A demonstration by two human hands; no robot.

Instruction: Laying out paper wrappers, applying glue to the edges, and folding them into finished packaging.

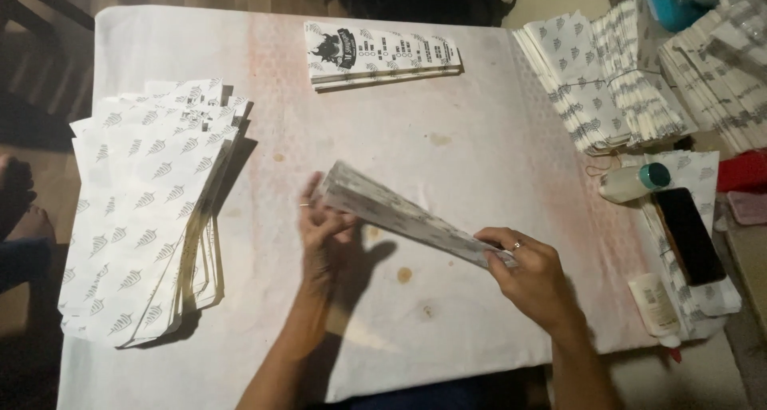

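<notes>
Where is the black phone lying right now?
In the head view the black phone lies at the right edge of the table, on printed paper sheets, just below the teal-capped bottle and beyond the right hand.

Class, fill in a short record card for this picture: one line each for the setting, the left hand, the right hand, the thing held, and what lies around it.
Setting: table under a stained white cover, seen from above
Left hand: fingers on the far end of the paper bundle
Right hand: grip closed on the near end of the bundle
Bundle: flat printed papers, raised off the table, slanting
Left side: fanned pile of printed bags
Far edge: small neat stack
Right side: tied bundles, two glue bottles, dark phone
</notes>
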